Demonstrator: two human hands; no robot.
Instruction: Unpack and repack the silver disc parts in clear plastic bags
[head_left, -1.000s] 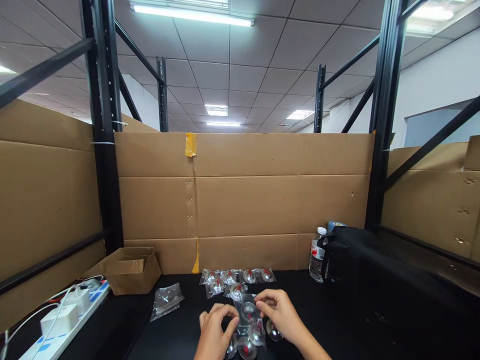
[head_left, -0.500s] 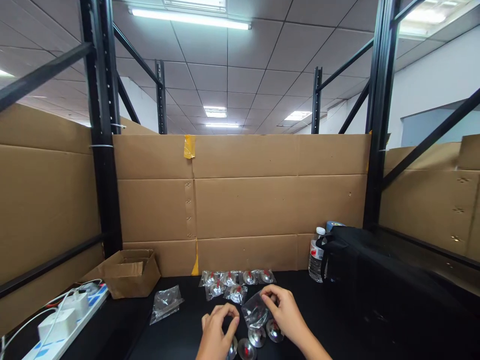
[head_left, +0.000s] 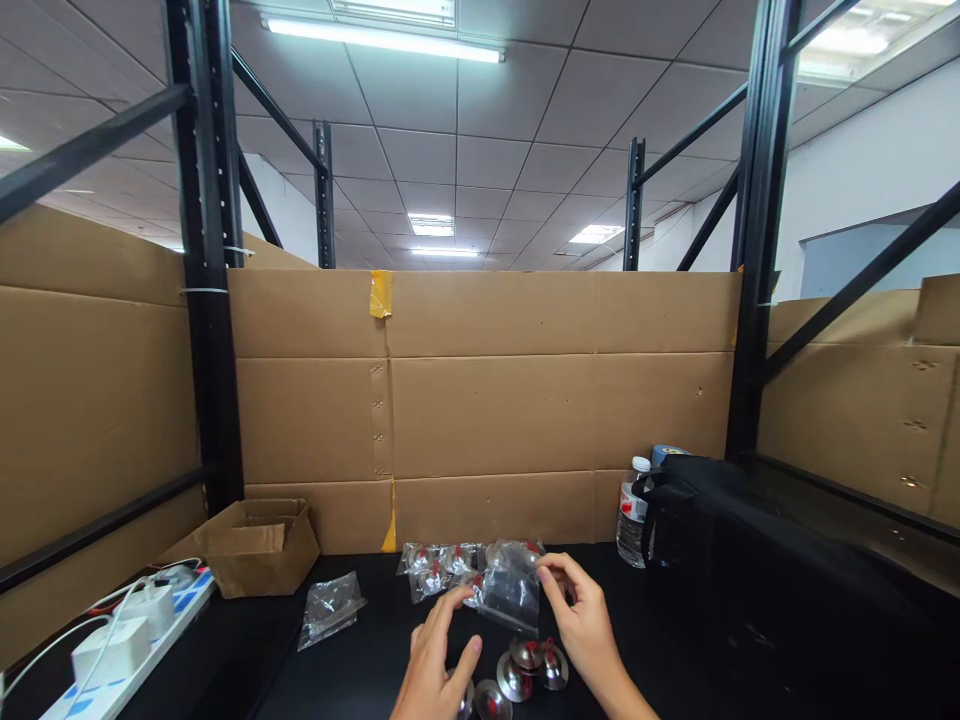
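My right hand (head_left: 589, 625) pinches the upper right edge of a clear plastic bag (head_left: 511, 597), which hangs over the front of the bagged pieces. To the left, my left hand (head_left: 436, 660) has its thumb and forefinger apart; its fingertips are close to the bag, and I cannot tell whether they touch it. Below and between the hands lie several loose, shiny domed metal discs with red on them, like small cymbals (head_left: 514, 680). One disc (head_left: 527, 653) overlaps the others. Behind the bag are several similar discs in clear bags (head_left: 429, 582).
A pile of flat plastic bags (head_left: 330, 608) lies to the left. An open cardboard box (head_left: 262, 548) and a power strip with white plugs (head_left: 135, 640) stand farther left. At right are a water bottle (head_left: 632, 512) and a black bag (head_left: 750, 570). A cardboard wall (head_left: 487, 410) closes the back.
The plastic bag has moved up and away from me with my right hand. My left hand has opened from a curled pose. A disc now shows on top of the loose ones.
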